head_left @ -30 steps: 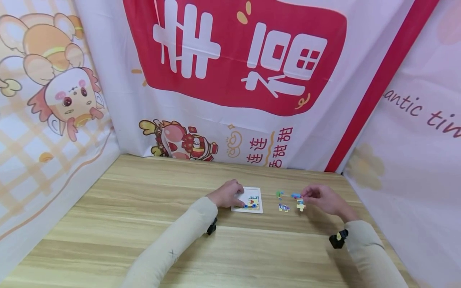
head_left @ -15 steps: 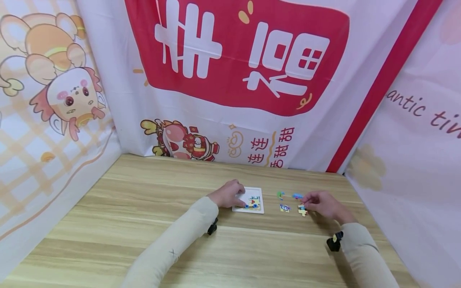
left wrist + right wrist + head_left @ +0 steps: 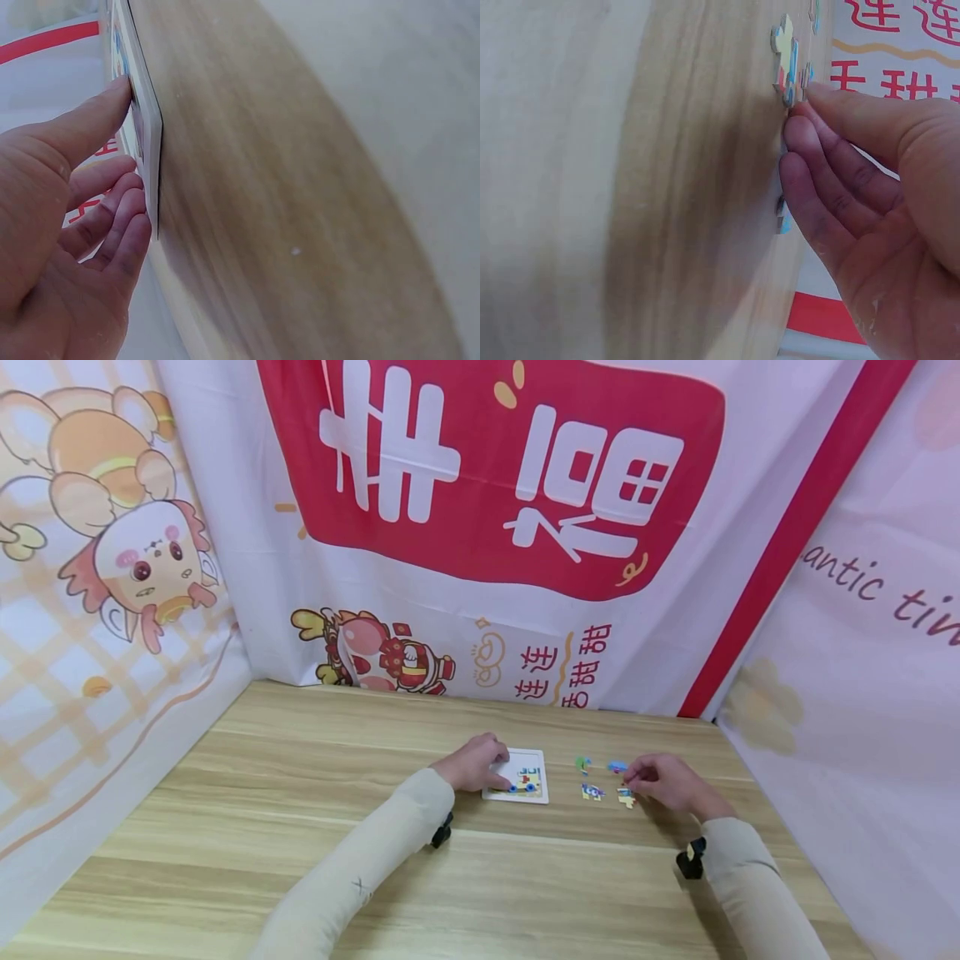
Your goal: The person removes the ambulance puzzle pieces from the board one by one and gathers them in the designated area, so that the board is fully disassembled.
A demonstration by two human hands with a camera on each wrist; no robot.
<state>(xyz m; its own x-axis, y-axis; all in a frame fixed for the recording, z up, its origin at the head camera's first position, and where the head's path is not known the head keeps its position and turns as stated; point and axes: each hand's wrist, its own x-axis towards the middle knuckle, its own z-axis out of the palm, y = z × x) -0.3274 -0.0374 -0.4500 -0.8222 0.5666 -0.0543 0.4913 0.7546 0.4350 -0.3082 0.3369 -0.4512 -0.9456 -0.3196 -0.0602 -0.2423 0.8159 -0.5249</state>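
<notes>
My left hand (image 3: pixel 474 763) rests on the left side of a white jigsaw tray (image 3: pixel 517 801). Its thumb lies over a partly assembled picture with blue wheels; in the left wrist view the relaxed fingertips (image 3: pixel 135 196) touch the tray's edge (image 3: pixel 154 161). To the right, my right hand (image 3: pixel 667 781) pinches the end of a yellow jigsaw piece (image 3: pixel 627 800) between thumb and index finger, low over the table. In the right wrist view that yellow piece (image 3: pixel 783 52) shows at the fingertips, and another piece (image 3: pixel 782 219) peeks out below the curled fingers.
Between the tray and right hand lie a green piece (image 3: pixel 582 765), a purple-and-white piece (image 3: pixel 592 792) and a blue piece (image 3: pixel 617 767) on the wood-grain table (image 3: pixel 480 885). Printed cloths (image 3: pixel 487 568) hang at the back and both sides. Each wrist wears a small black camera.
The yellow piece has shifted slightly toward me and turned at my right fingertips, and the right hand has moved a little with it. The left hand and tray stay put.
</notes>
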